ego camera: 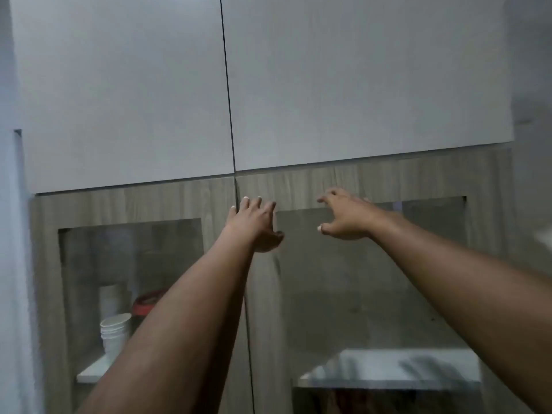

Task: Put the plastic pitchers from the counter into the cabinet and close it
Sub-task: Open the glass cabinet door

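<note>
A wood-grain cabinet with two glass-panel doors fills the lower view. My left hand [254, 222] lies flat with fingers spread on the frame of the right door [298, 183], beside the centre seam. My right hand [343, 216] hovers open at the top edge of that door's glass pane, fingers curled and apart, holding nothing. The left door [134, 204] looks shut. No pitcher is clearly visible; the view is blurred.
Two plain grey upper doors [119, 100] sit above the glass ones. Behind the left glass stand stacked white cups [115, 330] and a red-lidded container [146, 304] on a shelf. A white shelf [388, 369] shows behind the right glass.
</note>
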{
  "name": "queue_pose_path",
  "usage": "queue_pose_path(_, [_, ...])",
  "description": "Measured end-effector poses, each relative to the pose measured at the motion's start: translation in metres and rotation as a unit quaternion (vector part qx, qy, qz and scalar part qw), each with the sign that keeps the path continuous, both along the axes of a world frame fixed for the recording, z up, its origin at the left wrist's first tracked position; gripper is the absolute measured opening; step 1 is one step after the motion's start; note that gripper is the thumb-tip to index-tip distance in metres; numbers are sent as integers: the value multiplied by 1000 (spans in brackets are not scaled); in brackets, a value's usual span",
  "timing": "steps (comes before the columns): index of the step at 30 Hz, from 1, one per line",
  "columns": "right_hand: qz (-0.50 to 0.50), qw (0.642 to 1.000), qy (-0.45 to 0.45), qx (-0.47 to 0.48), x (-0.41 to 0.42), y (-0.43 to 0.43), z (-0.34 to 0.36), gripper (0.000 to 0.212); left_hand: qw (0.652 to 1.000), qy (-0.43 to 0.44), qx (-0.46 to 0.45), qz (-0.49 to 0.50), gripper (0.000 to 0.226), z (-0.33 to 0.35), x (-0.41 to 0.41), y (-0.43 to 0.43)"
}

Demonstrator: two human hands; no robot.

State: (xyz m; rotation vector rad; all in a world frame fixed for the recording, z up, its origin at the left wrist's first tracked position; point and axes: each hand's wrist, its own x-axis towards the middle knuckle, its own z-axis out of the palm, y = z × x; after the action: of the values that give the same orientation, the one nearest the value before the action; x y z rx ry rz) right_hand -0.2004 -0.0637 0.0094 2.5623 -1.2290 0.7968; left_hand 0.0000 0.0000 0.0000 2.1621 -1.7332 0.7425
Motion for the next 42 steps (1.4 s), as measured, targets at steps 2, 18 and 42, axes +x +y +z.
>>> queue_pose_path(2, [-18, 999, -6, -35, 17, -17, 6, 78, 999, -22, -35, -7, 89, 11, 14, -18])
queue_pose_path(18, [-68, 973, -115, -190, 80, -50, 19, 71, 963, -60, -258, -47, 67, 25, 39, -68])
queue_pose_path(42, [155, 896, -416, 34, -206, 281, 10, 16, 824, 82, -421, -370, 32, 47, -314, 271])
